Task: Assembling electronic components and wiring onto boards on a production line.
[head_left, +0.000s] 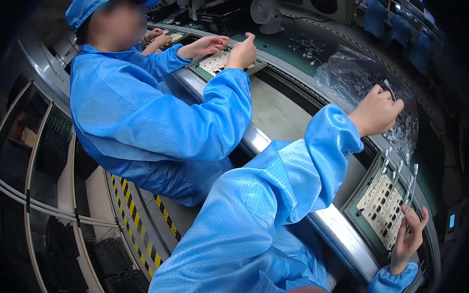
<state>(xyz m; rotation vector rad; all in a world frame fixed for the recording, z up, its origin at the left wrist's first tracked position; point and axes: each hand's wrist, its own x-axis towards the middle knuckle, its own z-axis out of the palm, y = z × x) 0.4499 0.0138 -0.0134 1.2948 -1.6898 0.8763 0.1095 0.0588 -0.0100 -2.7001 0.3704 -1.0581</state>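
My left hand (377, 111) is closed, with its fingers curled together, above a clear plastic bag (345, 73) of white cables. A small pale piece shows by its fingertips, but what they hold is hidden. At the lower right, my right hand (411, 238) is beside a green-edged tray (354, 214) carrying a cream-coloured panel (373, 206) with dark rectangular openings. Its fingertips bend onto a thin white cable (412, 184) with a connector at its far end. More such cables lie slantwise across the panel's far side.
A co-worker in a blue smock (156, 113) works at a similar panel (213, 63) to the left. A metal rail (341, 230) edges the line. Loose cables (307, 47) and a white fan (266, 13) are at the back; racks (56, 214) stand at left.
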